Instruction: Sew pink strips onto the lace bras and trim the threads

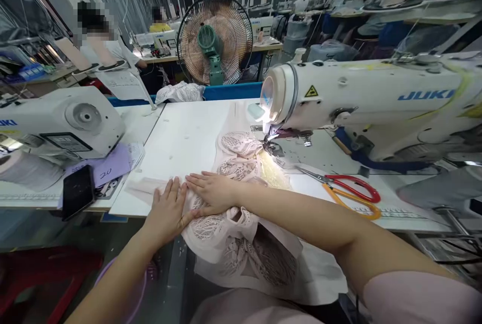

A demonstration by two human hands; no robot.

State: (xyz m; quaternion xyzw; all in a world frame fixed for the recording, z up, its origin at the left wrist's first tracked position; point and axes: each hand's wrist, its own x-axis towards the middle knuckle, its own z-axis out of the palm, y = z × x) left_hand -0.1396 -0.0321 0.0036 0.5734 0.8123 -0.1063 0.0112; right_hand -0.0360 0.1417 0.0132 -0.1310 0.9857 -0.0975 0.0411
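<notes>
Pale pink lace bra pieces [241,168] run from under the sewing machine's needle area down over the table's front edge onto my lap. My left hand [167,213] lies flat on the near left part of the lace, fingers spread. Beside it my right hand [213,193] presses down on the same fabric with fingers stretched out, its thumb close to my left thumb. The lit presser foot [271,147] of the white sewing machine [361,93] stands at the far end of the lace, where a yellowish lace part [274,171] shows.
Scissors with red and orange handles [350,193] lie right of the fabric. A black phone [78,192], purple paper [113,166] and a second machine [64,123] are at left. A white lace bundle [181,92] and a large fan [214,40] stand beyond the table. Other people sit farther back.
</notes>
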